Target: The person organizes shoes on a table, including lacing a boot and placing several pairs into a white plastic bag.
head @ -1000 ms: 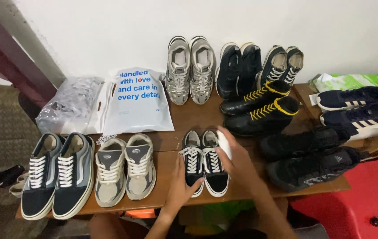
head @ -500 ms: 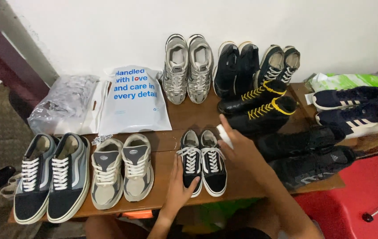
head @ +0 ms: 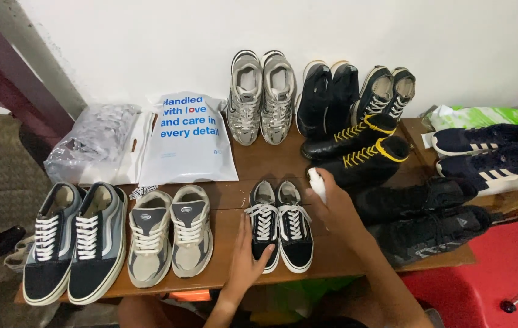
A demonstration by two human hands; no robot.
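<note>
the small black sneakers with white laces [head: 280, 226] sit as a pair at the front edge of the table [head: 235, 167], near its middle, toes toward the person. the left hand [head: 248, 262] lies flat beside the left shoe, its fingers [head: 264, 255] spread open and touching the toe and outer side, gripping nothing. the right hand [head: 332, 209] hovers just beside the right shoe, closed around a small white bottle [head: 316, 184] whose top points toward the back of the table. compared with half a second ago, the hands have hardly shifted: the left one stays pressed at the shoe's toe, and the right keeps the bottle raised at the same spot over the pair's right side; only the view has drifted slightly. so the pair looks steadied, and the bottle stays poised close over it.

outward along the front edge stand grey-beige trainers [head: 171, 235] and, at the left corner, grey-and-navy lace-ups [head: 74, 240]. behind them lie a white printed bag [head: 187, 140] and a clear plastic bag [head: 92, 141]. black boots with yellow laces [head: 362, 146] lie toward the right.
</note>
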